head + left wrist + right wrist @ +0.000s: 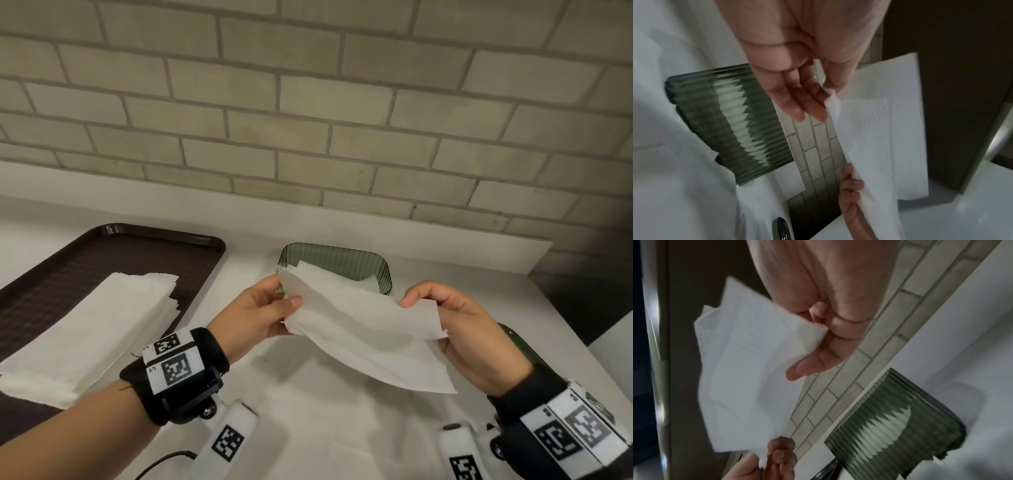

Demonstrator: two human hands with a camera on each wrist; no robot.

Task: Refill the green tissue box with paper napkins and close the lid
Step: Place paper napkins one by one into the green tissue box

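- Holding one napkin (363, 329) stretched between both hands, near side of the green tissue box (342, 263); left hand (260, 308) pinches its left end, right hand (459, 325) has fingers curled on the right end.
- Box sits open by the far wall, a few napkins (368, 283) inside; looks partly filled.
- Left to do: stack (89, 325) on the tray (144, 240) at left, then the lid.
- Green lid (517, 339) mostly hidden behind my right wrist; box fill level hard to judge.

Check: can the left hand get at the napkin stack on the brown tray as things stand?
Probably not right away. The left hand is pinching one end of a napkin stretched across to the right hand. The path to the napkin stack on the brown tray looks clear once it lets go.
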